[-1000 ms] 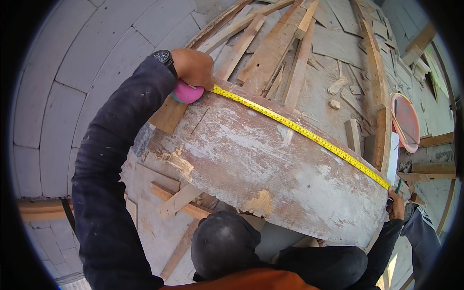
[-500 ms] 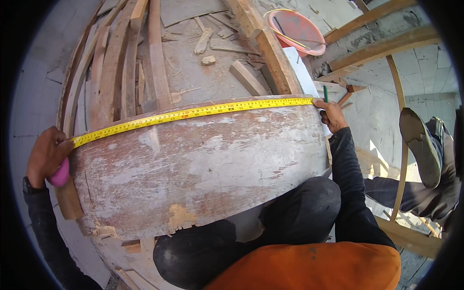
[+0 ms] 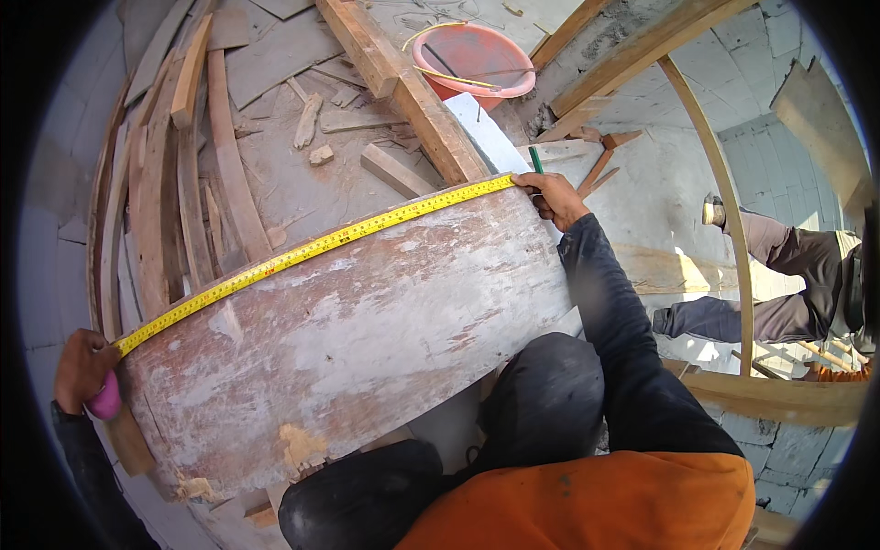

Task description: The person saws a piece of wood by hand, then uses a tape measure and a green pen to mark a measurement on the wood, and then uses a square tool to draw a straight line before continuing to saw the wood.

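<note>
A weathered board [image 3: 357,339] with flaking whitish surface lies across in front of my bent knees. A yellow tape measure [image 3: 313,250] stretches along its far edge. My left hand [image 3: 81,367] is closed on the tape's pink case [image 3: 104,398] at the board's left end, near a wood offcut. My right hand [image 3: 553,194] pinches the tape's other end at the right corner and also holds a green pencil [image 3: 536,159] pointing up. Both sleeves are dark.
Long timbers [image 3: 156,220] and scraps lie beyond the board. A pink basin [image 3: 470,57] stands behind a timber beam [image 3: 422,115] and white block [image 3: 477,124]. At right, a co-worker's legs [image 3: 779,312] show among wooden members [image 3: 697,394] and block walls.
The view has swung rightward, so the board and both hands appear lower and farther left than a second ago. The tape stays stretched between my hands. The co-worker's feet have shifted.
</note>
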Demonstrator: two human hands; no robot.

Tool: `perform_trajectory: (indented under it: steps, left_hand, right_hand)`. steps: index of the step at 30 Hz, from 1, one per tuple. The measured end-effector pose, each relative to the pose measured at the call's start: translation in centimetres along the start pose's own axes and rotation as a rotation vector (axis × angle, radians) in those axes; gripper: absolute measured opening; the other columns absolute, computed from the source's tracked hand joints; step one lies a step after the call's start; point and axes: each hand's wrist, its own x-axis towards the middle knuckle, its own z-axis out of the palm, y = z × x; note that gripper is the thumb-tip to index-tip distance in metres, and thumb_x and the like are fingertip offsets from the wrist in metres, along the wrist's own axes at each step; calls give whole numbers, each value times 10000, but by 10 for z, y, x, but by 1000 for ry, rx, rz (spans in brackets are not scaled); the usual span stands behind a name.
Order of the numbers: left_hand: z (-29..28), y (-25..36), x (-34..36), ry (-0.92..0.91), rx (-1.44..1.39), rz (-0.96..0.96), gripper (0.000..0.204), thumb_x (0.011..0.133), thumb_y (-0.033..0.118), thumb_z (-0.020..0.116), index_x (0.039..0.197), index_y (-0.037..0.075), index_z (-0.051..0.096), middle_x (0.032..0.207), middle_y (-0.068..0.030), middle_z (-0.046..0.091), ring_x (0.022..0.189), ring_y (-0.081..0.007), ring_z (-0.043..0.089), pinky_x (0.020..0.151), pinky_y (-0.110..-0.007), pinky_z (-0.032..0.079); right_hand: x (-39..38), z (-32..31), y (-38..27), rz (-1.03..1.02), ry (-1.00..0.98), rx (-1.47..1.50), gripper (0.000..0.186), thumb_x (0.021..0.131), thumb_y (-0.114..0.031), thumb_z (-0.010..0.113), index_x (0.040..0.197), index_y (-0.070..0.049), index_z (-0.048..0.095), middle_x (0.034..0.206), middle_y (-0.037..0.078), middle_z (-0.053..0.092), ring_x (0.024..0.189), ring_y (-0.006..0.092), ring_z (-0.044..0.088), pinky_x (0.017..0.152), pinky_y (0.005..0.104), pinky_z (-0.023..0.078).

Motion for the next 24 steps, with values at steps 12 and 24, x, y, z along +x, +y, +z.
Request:
perform_trajectory:
  steps: [12, 24]
  left_hand:
    - [12, -32, 12, 8, -63, 18, 242, 832, 176, 753, 913, -25, 644, 883, -197, 678, 833, -304, 668, 769, -412, 537]
    - [27, -54, 1, 105, 8, 108, 231, 799, 214, 763, 825, -6, 701, 887, -207, 662, 827, -353, 658, 759, -441, 524]
  right_hand:
    - [9, -4, -5, 69, -150, 39, 245, 975, -348, 690, 1008, -106, 710, 687, -90, 428, 500, 37, 270, 427, 243, 211]
    - [-7, 48, -93, -480, 113, 389, 476, 1058, -443, 557, 1060, -13, 761, 841, 21, 628, 638, 153, 552, 627, 316, 504]
